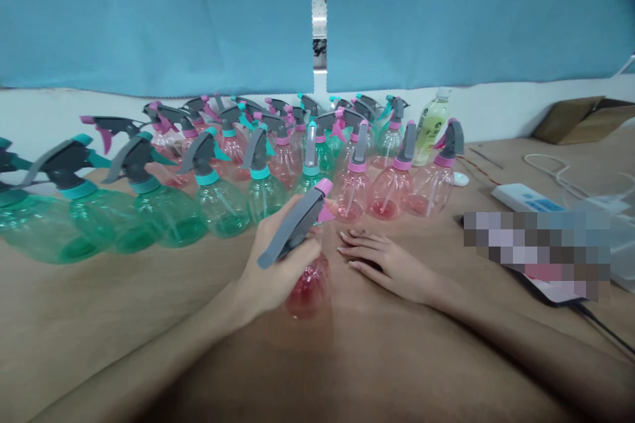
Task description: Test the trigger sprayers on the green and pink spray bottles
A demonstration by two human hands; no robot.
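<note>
My left hand (278,271) is wrapped round the neck of a clear pink spray bottle (308,294) with a grey and pink trigger head, in the middle of the table. Its fingers partly hide the neck. Just to the right, my right hand (381,261) lies flat with its fingers stretched toward the bottle, holding nothing. Beyond both hands stand several more spray bottles in rows. Green ones (181,221) with turquoise collars fill the front left, and pink ones (389,195) with pink collars the front right.
A bottle with a yellow-green label (431,125) stands behind the right end of the rows. At right are a white power strip (526,198), a blurred-out phone-like device (536,258), cables and a cardboard box (575,120). Blue cloth (159,20) covers the wall behind the brown table (248,377).
</note>
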